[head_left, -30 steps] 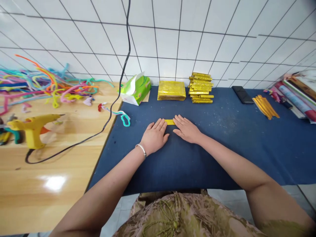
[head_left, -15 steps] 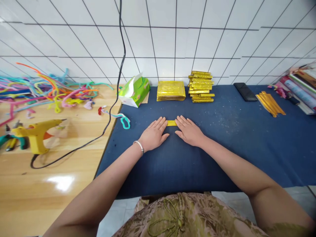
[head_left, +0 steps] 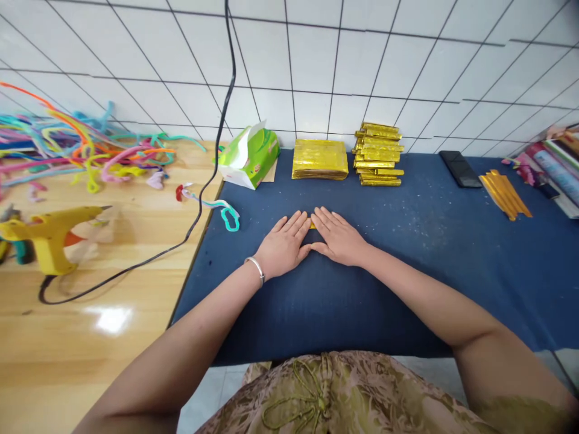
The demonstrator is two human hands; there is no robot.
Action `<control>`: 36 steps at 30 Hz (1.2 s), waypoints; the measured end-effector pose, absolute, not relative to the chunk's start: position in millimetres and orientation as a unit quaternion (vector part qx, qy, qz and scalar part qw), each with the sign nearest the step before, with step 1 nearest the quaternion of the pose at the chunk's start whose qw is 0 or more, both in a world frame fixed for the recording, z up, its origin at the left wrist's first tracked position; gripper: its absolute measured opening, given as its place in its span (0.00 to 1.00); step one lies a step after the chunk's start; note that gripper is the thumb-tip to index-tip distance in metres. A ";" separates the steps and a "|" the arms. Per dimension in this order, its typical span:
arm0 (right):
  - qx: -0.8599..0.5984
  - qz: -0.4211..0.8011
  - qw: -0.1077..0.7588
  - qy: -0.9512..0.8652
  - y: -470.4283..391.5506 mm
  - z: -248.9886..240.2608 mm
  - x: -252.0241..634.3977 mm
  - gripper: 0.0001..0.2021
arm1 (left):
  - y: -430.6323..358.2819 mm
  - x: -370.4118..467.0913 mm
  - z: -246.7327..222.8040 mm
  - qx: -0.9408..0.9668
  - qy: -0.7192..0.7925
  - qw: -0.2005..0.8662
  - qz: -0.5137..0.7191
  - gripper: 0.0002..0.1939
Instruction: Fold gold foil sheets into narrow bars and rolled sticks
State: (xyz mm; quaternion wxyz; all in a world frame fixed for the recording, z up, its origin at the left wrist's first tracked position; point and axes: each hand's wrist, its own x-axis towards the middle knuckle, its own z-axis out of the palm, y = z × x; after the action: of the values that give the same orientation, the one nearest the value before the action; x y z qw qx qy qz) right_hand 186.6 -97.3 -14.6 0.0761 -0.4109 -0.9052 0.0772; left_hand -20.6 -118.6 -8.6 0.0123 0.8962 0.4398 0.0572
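A folded strip of gold foil paper (head_left: 312,223) lies on the dark blue cloth (head_left: 344,313), mostly covered by my two hands. My left hand (head_left: 286,244) rests flat on its left part, fingers stretched out; a silver bangle circles that wrist. From the other side my right hand (head_left: 337,236) presses flat on the strip, fingers extended, its thumb tip touching or nearly touching the left thumb. Beyond the hands sit a stack of gold foil sheets (head_left: 320,158) and a pile of folded gold strips (head_left: 378,155).
At the left, a yellow glue gun (head_left: 49,232) lies on the wooden table, its black cord (head_left: 199,211) running upward. Colourful pipe cleaners (head_left: 90,147) heap behind it. A green tissue box (head_left: 251,155), a phone (head_left: 459,169) and more gold strips (head_left: 505,194) line the back.
My hands have slid closer together along the strip, so only a sliver of gold shows between them. The camera view has turned slightly.
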 end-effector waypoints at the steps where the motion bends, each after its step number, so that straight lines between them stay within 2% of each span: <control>1: -0.409 0.075 0.066 -0.907 -98.0 -14.4 195.0 0.39 | -118.9 -22.3 -7.9 0.896 0.440 0.013 0.058 0.32; 6: -0.417 0.064 0.053 -0.905 -101.1 -10.9 224.0 0.36 | -116.5 -31.0 -3.3 0.896 0.437 0.033 0.075 0.30; 16: -0.423 0.046 0.047 -0.904 -93.6 -9.4 242.4 0.26 | -86.5 -57.3 -17.9 0.902 0.390 0.067 0.176 0.16; 22: -0.427 0.052 0.111 -0.896 -84.8 -13.1 248.3 0.20 | -79.6 -56.4 -24.3 0.897 0.372 0.038 0.234 0.11; 30: -0.412 0.057 0.177 -0.892 -79.4 -18.4 247.5 0.18 | -84.3 -46.1 -22.6 0.909 0.363 -0.023 0.206 0.12; 36: -0.403 0.054 0.221 -0.887 -84.1 -14.0 245.0 0.15 | -84.4 -42.1 -19.1 0.882 0.407 0.035 0.234 0.12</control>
State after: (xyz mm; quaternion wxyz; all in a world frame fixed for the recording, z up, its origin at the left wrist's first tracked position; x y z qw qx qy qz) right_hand 245.0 -84.1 -14.0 0.2209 -0.4025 -0.8867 0.0539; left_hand -42.1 -84.4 -19.1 0.0347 0.8824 0.4070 0.2335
